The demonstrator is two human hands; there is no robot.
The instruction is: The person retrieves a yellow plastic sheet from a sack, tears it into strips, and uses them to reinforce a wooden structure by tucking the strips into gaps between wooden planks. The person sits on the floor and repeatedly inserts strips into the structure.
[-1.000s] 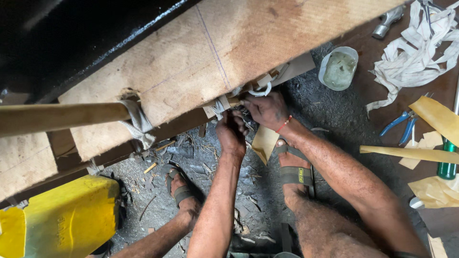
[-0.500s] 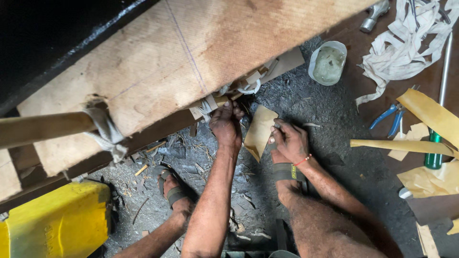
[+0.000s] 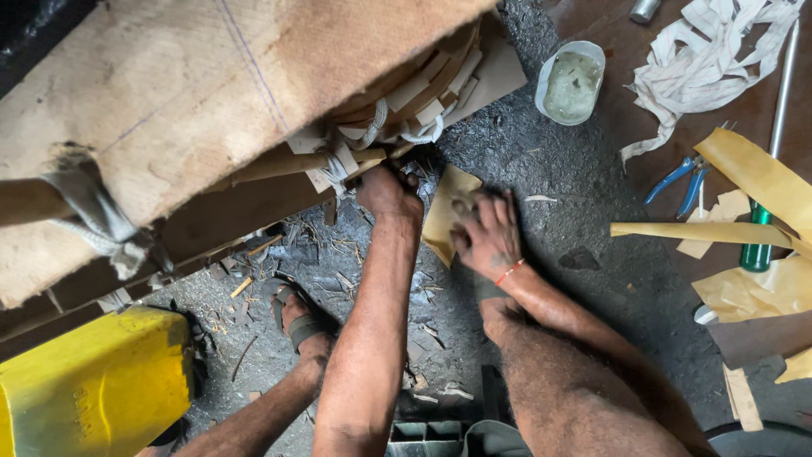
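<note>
Gritty floor; left hand [image 3: 387,193] fingertips hidden under coil [image 3: 406,93].

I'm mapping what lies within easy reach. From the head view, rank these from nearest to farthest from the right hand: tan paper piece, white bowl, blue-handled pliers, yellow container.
1. Tan paper piece: under the fingers of the right hand, touching it.
2. White bowl: up and to the right on the dark floor.
3. Blue-handled pliers: farther right, beside the yellow strips.
4. Yellow container: far at the lower left.
</note>
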